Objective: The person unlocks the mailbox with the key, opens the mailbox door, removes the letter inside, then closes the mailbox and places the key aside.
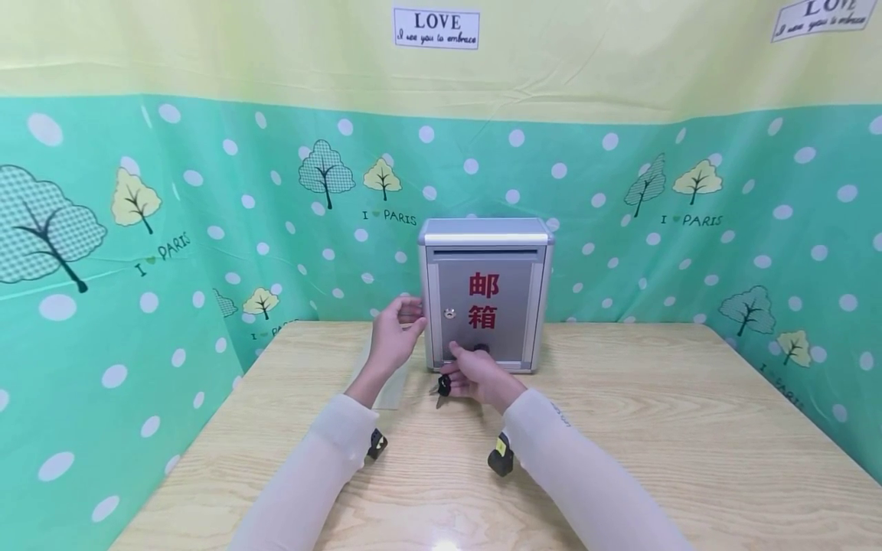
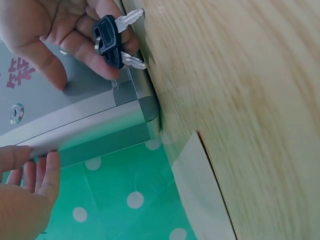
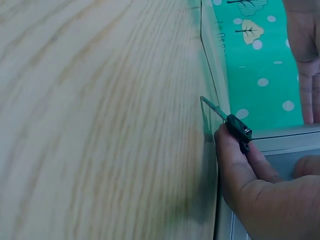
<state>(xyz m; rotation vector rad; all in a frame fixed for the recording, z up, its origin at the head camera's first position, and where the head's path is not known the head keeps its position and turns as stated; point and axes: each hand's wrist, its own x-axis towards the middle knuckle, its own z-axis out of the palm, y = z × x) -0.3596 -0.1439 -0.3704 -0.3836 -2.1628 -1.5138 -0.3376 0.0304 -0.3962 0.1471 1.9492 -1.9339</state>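
A silver-grey metal mailbox (image 1: pixel 513 337) with red lettering and a round lock (image 1: pixel 450 313) stands upright, its front door flush. My left hand (image 1: pixel 398 334) touches the box's left side edge with thumb and fingertips; in the left wrist view the fingers (image 2: pixel 52 172) are fairly straight. Two black-headed keys (image 2: pixel 109 42) on a small ring lie among the bent fingers of my right hand (image 1: pixel 478 375), blades pointing down towards the table. That hand is palm up at the lower front of the mailbox, its thumb apart from the keys. The lock's keyhole holds no key.
A pale flat sheet, maybe an envelope (image 2: pixel 200 192), lies on the wooden table (image 1: pixel 620 428) left of the mailbox, partly behind my left arm. A green dotted curtain (image 1: pixel 276 191) hangs behind and at both sides. Black wrist cameras (image 1: pixel 501 456) sit under my sleeves.
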